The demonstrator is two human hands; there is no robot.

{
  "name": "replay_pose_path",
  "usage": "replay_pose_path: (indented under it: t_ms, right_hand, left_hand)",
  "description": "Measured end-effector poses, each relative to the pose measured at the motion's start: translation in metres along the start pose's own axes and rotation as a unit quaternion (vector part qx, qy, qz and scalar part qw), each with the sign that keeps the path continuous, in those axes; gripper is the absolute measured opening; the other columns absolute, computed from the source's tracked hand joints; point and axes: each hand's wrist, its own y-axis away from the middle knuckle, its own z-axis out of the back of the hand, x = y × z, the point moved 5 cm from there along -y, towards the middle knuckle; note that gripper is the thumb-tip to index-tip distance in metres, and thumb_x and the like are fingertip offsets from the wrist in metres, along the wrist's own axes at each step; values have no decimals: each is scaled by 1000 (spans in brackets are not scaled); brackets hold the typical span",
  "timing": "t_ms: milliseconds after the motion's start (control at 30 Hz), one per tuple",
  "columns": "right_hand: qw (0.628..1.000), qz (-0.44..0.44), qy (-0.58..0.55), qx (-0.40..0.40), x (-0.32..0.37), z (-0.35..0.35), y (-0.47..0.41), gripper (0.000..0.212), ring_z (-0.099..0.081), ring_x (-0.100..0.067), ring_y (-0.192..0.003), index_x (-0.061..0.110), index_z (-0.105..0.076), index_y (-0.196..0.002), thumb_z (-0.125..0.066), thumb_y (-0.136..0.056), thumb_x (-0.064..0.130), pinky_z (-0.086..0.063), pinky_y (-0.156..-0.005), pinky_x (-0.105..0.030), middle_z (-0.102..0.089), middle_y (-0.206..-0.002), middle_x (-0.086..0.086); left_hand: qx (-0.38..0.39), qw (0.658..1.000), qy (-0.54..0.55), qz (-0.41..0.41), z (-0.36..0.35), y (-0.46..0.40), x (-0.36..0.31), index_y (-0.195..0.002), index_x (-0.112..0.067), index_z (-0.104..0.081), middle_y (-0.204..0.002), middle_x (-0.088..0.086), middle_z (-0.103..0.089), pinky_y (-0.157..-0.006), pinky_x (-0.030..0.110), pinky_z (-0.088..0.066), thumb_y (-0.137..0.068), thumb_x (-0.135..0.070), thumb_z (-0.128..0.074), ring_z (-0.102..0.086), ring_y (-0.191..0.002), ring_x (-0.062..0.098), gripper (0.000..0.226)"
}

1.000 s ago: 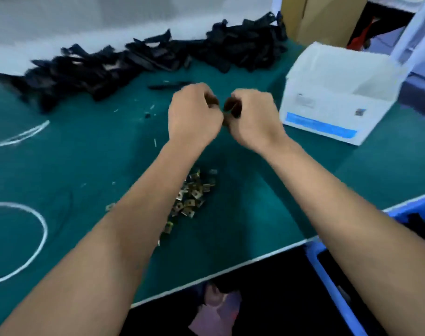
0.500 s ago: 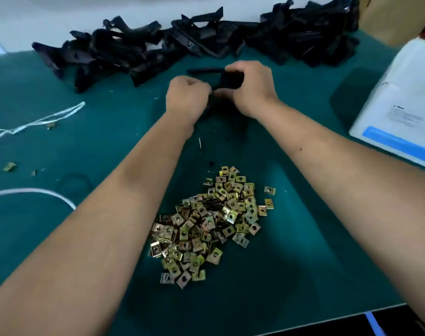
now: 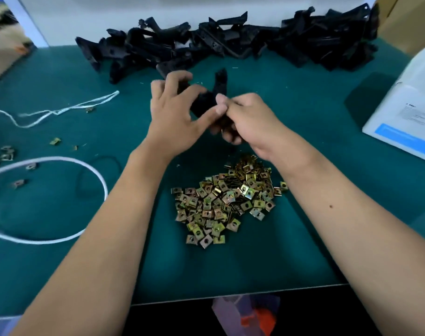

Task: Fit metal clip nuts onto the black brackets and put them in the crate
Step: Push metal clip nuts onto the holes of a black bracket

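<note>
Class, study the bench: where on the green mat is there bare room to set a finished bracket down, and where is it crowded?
Bare mat lies between the clip nuts, the bracket pile and the white box. A second patch lies along the near edge, below the nuts. Crowded: the back edge, the centre where both hands work the held bracket, and the left, with cord, white loop and stray nuts.

1. White cord (image 3: 61,110) lies on the green mat (image 3: 303,117), far left.
2. White loop (image 3: 95,173) lies nearer, left.
3. White box (image 3: 405,127) with a blue stripe stands at right.
</note>
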Motion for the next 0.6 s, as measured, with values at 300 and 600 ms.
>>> replay_pose_path:
  t_ms: [300,600]
  right_hand:
    - [948,122,279,87,8,17,11,29,-60,-1,-59,25,-77,-83,-63,-100,43,-45,-61,-15,-73,-71,5]
    - [907,96,329,244,-2,10,21,12,-53,3,-56,24,-79,-92,-85,-83,19,-40,-55,-11,-67,-69,16]
  left_hand:
    - [62,993,79,62,4,15,22,-98,-18,-48,-79,-2,-56,-88,55,-49,-71,-89,-51,-57,-87,33,77]
    - [48,978,120,165,-5,16,41,-103,-29,-52,-102,-7,-63,-102,50,-45,-66,-91,-53,-52,-120,30,73]
